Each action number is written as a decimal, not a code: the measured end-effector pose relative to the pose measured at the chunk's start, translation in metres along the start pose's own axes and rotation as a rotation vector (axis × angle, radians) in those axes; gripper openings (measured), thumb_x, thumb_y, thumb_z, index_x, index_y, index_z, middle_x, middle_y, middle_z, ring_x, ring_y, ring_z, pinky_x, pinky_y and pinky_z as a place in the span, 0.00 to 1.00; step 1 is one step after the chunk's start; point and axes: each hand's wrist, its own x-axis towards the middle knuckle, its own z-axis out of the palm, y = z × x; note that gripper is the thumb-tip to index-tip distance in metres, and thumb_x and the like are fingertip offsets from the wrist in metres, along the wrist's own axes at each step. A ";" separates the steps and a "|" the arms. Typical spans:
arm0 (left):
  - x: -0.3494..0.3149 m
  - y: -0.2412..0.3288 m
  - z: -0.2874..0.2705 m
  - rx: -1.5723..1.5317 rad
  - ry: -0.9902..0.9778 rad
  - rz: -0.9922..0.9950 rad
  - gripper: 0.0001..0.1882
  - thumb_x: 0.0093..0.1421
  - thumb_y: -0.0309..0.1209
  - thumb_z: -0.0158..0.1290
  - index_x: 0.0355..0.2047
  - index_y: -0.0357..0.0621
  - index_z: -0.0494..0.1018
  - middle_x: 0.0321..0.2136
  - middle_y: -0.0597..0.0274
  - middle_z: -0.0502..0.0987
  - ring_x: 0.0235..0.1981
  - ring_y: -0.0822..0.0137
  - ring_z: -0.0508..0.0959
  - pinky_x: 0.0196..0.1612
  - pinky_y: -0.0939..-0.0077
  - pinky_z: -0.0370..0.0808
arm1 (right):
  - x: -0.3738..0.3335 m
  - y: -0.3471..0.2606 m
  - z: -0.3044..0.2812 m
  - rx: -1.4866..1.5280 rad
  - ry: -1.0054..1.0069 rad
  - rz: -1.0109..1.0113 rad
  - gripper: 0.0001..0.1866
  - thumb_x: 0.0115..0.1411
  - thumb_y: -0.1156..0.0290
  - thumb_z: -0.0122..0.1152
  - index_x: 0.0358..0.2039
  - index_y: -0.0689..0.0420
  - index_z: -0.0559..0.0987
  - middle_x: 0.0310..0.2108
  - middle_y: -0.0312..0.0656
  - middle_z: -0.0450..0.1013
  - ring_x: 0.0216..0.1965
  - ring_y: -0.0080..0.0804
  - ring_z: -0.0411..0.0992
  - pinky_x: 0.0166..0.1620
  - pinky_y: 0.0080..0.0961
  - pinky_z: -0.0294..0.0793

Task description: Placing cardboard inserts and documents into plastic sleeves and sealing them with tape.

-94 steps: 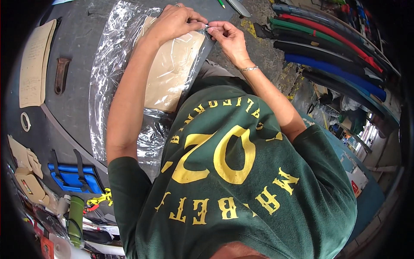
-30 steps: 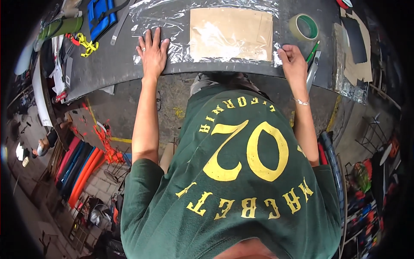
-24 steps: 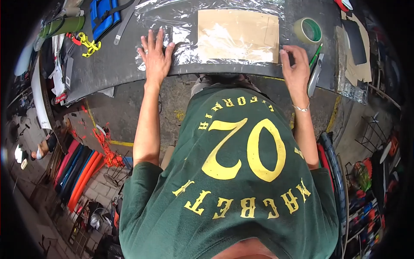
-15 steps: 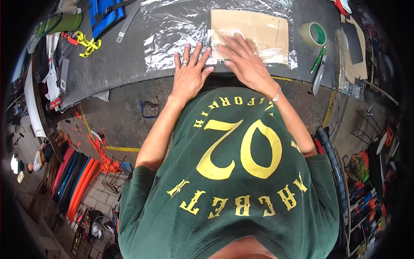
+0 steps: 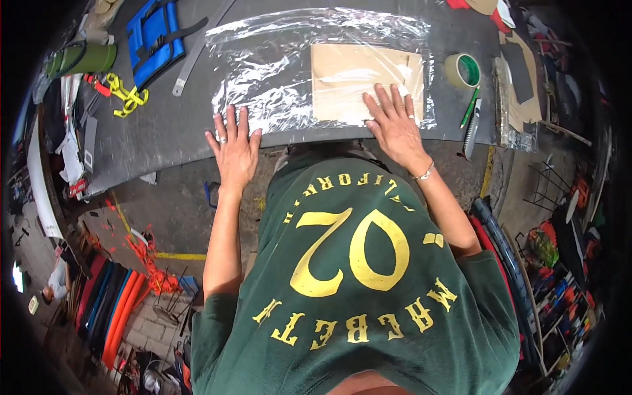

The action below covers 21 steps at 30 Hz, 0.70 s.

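Observation:
A clear plastic sheet (image 5: 263, 72) lies wrinkled over the dark tabletop. Brown cardboard or paper pieces (image 5: 355, 69), roughly rectangular, sit under its right part. My left hand (image 5: 236, 151) rests flat at the near left edge of the sheet, fingers spread, holding nothing. On the lower right of the brown pieces lies my right hand (image 5: 395, 125), fingers stretched out through the plastic's surface area and pressing flat. A ring shows on each hand.
Right of the sheet are a tape roll (image 5: 463, 71), a green pencil (image 5: 470, 107) and a cutter knife (image 5: 471, 135). At the left lie a metal ruler (image 5: 191, 66), a blue strapped bag (image 5: 157, 39), yellow webbing (image 5: 126, 97) and a green roll (image 5: 82, 58).
My hands have moved apart: the left toward the left, the right toward the right side of the brown pieces. The whole view has shifted, so the table sits lower.

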 end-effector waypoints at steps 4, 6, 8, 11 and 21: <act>-0.002 -0.001 0.001 0.064 -0.052 -0.020 0.33 0.74 0.51 0.40 0.74 0.53 0.56 0.76 0.55 0.49 0.76 0.44 0.44 0.72 0.32 0.38 | 0.004 -0.014 -0.016 0.088 0.076 -0.004 0.33 0.71 0.54 0.53 0.74 0.43 0.60 0.77 0.42 0.49 0.77 0.53 0.40 0.75 0.59 0.38; -0.002 0.000 0.000 0.087 -0.073 -0.033 0.33 0.74 0.52 0.39 0.74 0.54 0.54 0.76 0.56 0.48 0.77 0.46 0.42 0.73 0.34 0.36 | 0.007 -0.011 -0.009 0.080 0.100 0.011 0.33 0.71 0.53 0.53 0.74 0.44 0.60 0.77 0.42 0.49 0.77 0.53 0.40 0.74 0.60 0.37; -0.002 -0.001 0.000 0.088 -0.095 -0.025 0.33 0.75 0.52 0.38 0.75 0.55 0.53 0.77 0.57 0.47 0.77 0.47 0.41 0.73 0.35 0.35 | 0.008 -0.004 0.003 0.074 0.118 0.030 0.33 0.71 0.52 0.52 0.74 0.44 0.60 0.76 0.42 0.49 0.77 0.53 0.40 0.74 0.61 0.37; -0.003 0.004 0.003 0.112 -0.077 -0.023 0.33 0.75 0.52 0.38 0.75 0.55 0.52 0.77 0.58 0.47 0.77 0.47 0.41 0.73 0.34 0.35 | 0.003 0.012 0.016 0.018 0.080 0.027 0.34 0.71 0.46 0.48 0.74 0.42 0.60 0.76 0.40 0.50 0.77 0.51 0.40 0.74 0.61 0.37; -0.004 0.001 -0.002 0.109 -0.100 -0.027 0.34 0.75 0.51 0.38 0.76 0.57 0.49 0.78 0.60 0.44 0.78 0.50 0.39 0.73 0.38 0.32 | 0.021 0.022 -0.003 0.145 0.243 0.062 0.34 0.70 0.50 0.53 0.73 0.46 0.61 0.75 0.46 0.51 0.76 0.55 0.43 0.74 0.62 0.37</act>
